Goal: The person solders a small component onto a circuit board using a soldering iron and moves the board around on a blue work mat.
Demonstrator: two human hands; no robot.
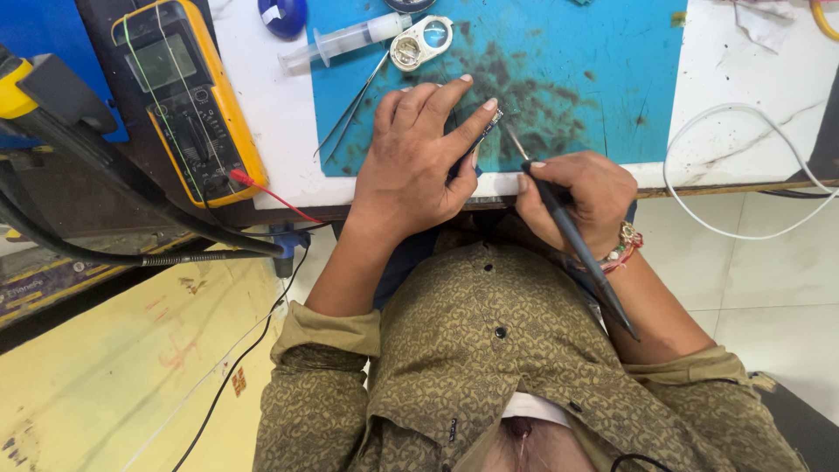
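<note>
A matt blue rubbery mat (568, 70), stained with dark rough smudges, lies on a glossy white marble-look table (752, 96). On the mat, the left hand (415, 162) presses a small shiny metal part (489, 122); the right hand (572, 197) grips a matt black plastic-looking soldering iron (577, 240) with a thin metal tip. Left of the mat, thin metal tweezers (350, 109), a clear plastic syringe (345, 39) and a glossy yellow plastic multimeter (188, 96).

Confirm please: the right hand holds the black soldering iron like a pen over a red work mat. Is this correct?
Not quite. In the head view the right hand does hold the black soldering iron like a pen, but the work mat is blue, not red.
</note>
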